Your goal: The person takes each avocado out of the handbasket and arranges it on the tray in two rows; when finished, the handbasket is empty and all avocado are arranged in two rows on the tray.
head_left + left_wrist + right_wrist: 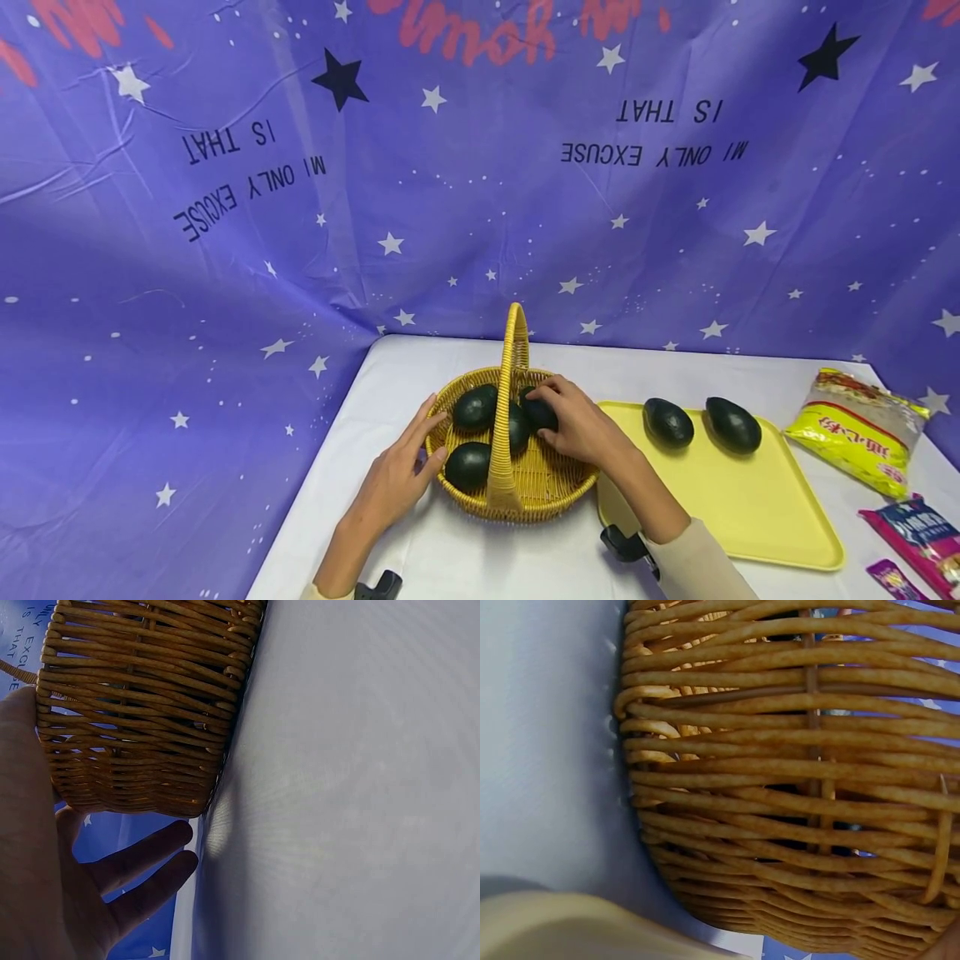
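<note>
Near the middle of the table stands a woven wicker basket (551,498) with a tall arched handle (515,333). Several dark green avocados lie in it, among them an upper left avocado (476,407) and a lower left avocado (468,466). My right hand (577,423) reaches over the basket's right side and holds an avocado (536,410) with curled fingers; the palm side is hidden. My left hand (393,479) touches the left rim with its fingers spread. Seen by the left wrist camera, two straight fingers (154,881) extend below the basket's wall (142,712).
Right of the basket lies a yellow tray (738,508), with a left avocado (668,422) and a right avocado (733,426) on it. Beyond it are a yellow bag (855,433), a pink packet (918,537) and a small purple packet (894,579). A purple curtain (480,208) hangs behind.
</note>
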A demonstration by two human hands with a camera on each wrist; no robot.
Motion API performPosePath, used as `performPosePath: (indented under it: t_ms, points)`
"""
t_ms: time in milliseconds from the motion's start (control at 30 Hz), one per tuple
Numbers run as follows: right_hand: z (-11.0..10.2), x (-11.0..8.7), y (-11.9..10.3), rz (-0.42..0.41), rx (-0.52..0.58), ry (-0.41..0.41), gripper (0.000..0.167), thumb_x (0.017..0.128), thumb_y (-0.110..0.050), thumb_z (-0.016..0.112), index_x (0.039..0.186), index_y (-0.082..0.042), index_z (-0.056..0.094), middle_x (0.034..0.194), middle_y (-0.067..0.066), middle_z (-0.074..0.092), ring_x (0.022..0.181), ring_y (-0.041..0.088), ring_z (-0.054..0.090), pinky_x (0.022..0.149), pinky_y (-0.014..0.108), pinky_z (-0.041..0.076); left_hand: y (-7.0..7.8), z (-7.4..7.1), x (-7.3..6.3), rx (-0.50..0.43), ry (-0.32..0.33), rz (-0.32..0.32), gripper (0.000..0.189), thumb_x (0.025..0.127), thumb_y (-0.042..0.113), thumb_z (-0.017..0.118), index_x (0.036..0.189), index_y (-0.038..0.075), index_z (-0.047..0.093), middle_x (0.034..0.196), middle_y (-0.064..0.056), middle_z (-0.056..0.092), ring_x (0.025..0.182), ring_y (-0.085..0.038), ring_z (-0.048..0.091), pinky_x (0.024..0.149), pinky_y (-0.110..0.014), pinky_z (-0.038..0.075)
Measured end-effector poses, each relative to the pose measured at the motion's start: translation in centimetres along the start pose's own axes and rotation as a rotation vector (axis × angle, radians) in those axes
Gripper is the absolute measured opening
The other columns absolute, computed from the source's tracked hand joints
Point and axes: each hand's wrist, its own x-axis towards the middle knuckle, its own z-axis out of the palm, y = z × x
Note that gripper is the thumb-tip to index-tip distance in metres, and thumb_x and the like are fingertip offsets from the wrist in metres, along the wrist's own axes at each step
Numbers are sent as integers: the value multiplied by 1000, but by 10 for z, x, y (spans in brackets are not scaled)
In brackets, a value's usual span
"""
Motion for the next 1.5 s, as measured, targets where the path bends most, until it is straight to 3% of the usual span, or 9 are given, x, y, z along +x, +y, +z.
performPosePath:
  t_ms: [567,933,1500]
  points:
    - [-1,-4,0,18,-5,48,56,83,-18,93,134,-9,70,133,13,62,123,32,63,101,47,56,0,1,1,9,6,6,55,109,42,59,161,27,51,178,11,26,84,-11,61,73,-35,53]
    - [-3,-10,-4,40,14,80,57,85,-20,92,136,-9,69,136,12,61,123,31,63,96,46,58,-1,2,2,-11,6,4,55,108,36,63,161,25,52,177,7,29,71,-2,51,66,-29,44]
    - [-8,-18,-11,79,48,144,60,84,-20,94,137,-10,69,136,9,61,126,30,63,100,48,57,-4,3,1,-26,2,0,56,108,33,64,161,26,51,178,13,25,73,2,52,65,-27,44]
